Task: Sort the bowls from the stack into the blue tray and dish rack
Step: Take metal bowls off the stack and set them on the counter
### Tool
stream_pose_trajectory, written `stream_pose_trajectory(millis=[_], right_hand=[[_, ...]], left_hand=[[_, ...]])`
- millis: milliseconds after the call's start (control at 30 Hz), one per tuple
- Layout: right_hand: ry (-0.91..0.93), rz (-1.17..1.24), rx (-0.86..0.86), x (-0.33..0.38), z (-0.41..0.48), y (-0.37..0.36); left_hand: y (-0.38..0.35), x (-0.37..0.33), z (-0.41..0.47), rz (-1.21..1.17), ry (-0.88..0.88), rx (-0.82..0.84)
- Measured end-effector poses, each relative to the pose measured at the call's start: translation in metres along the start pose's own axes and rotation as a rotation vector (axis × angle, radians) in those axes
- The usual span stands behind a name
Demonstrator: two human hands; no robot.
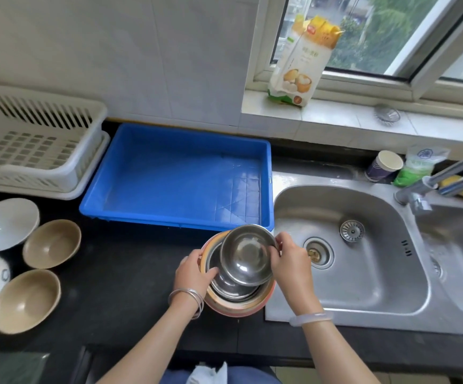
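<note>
Lifting the top steel bowl [245,254] with your right hand [291,261] gripping its rim, you brace the stack [238,297] with your left hand [193,275] pressed on its edge. Tilt it free cleanly (nested steel may stick). The blue tray [175,220] lies just beyond, empty; the dish rack [39,151] sits farther left, the surface [119,273] between clear.

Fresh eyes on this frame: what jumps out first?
The empty blue tray at centre, against the tiled wall. Just in front of it, the right hand tilts a steel bowl up off the stack while the left hand steadies the stack's rim. The steel sink fills the right side.
</note>
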State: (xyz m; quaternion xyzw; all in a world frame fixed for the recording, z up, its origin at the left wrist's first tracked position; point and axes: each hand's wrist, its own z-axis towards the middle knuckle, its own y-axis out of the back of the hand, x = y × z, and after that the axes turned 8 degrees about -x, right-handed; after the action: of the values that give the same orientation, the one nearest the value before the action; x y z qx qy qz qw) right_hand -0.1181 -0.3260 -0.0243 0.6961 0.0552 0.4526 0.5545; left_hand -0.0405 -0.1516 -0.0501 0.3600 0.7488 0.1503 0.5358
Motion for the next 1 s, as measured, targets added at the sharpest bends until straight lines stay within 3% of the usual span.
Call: stream_pose_trajectory(millis=[500,1000], right_hand=[[-0.09,0.098,-0.058,-0.011,-0.002,0.016],[-0.116,0.119,-0.057,-0.017,-0.006,0.026]], left_hand=[[-0.005,-0.011,-0.006,0.17,-0.17,-0.107],[-0.013,-0.015,-0.005,0.191,-0.09,-0.105]])
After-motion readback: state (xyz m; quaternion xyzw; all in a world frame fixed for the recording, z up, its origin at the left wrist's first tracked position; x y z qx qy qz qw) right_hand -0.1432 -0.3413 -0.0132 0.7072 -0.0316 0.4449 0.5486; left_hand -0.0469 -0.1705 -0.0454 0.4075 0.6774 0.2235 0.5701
